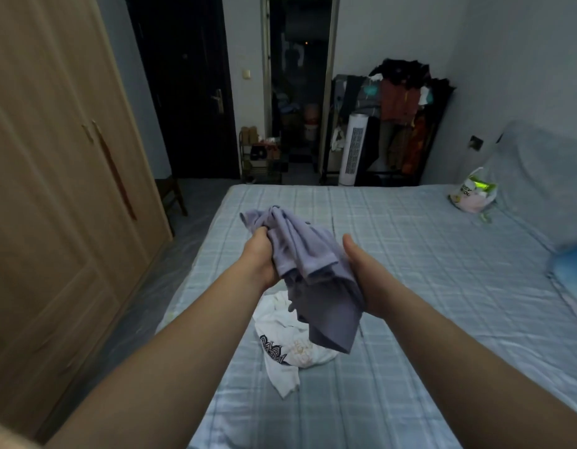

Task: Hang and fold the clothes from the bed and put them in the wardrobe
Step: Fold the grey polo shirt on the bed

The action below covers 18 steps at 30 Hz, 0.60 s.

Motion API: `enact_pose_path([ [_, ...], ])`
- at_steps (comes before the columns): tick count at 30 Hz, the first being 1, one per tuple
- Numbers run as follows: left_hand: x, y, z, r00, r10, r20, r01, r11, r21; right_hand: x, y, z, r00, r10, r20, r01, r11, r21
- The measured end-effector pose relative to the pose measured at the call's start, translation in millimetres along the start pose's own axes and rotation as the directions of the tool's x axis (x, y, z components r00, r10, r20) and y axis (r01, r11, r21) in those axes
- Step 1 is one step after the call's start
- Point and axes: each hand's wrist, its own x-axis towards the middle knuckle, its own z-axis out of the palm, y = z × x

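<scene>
Now L hand [260, 258] is clenching the top of a bunched lavender garment [316, 270], holding it up over the bed [410, 270]. R hand [361, 273] is lying against the cloth's other side, thumb straight. Its fingers are hiding behind fabric, so can't tell the grip. A white printed garment [280, 348] is lying crumpled on the sheet right below. Wooden wardrobe [54, 163] is standing at left w/ doors closed.

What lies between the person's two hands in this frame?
The bunched purple garment, seen in the head view: the left hand grips its upper end, the right hand touches its other side, fingers hidden behind the cloth.
</scene>
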Motion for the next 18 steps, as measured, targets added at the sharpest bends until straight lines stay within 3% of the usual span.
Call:
enact_pose_path([
  [3,-1,7,-7,1.000,-0.011,-0.028,0.008,0.993,-0.116,-1,1,-5,0.998,-0.043,-0.043,0.040,0.996,-0.080],
  [6,0,11,-18,0.996,0.001,-0.088,-0.016,0.986,-0.168,-2,1,-9,0.990,-0.098,-0.100,0.058,0.935,-0.349],
  [9,-5,8,-25,0.993,0.003,-0.115,-0.019,0.991,-0.135,-3,4,-5,0.982,-0.130,-0.135,0.014,0.772,-0.636],
  [11,-10,9,-28,0.996,-0.026,-0.090,0.018,0.996,-0.085,3,4,1,0.954,-0.249,-0.165,0.035,0.642,-0.766],
  [12,-13,11,-30,0.996,-0.061,-0.066,0.058,0.998,-0.038,5,4,5,0.933,-0.307,-0.186,0.050,0.624,-0.780],
  [13,-18,14,-31,0.994,-0.102,-0.044,0.103,0.994,0.029,9,3,8,0.915,-0.334,-0.224,0.063,0.669,-0.740],
  [15,-27,19,-34,0.984,-0.172,-0.043,0.178,0.958,0.225,13,-2,13,0.907,-0.292,-0.303,0.083,0.829,-0.552],
  [18,-40,24,-40,0.974,-0.192,-0.121,0.227,0.817,0.530,19,-11,22,0.915,-0.208,-0.346,0.084,0.937,-0.340],
])
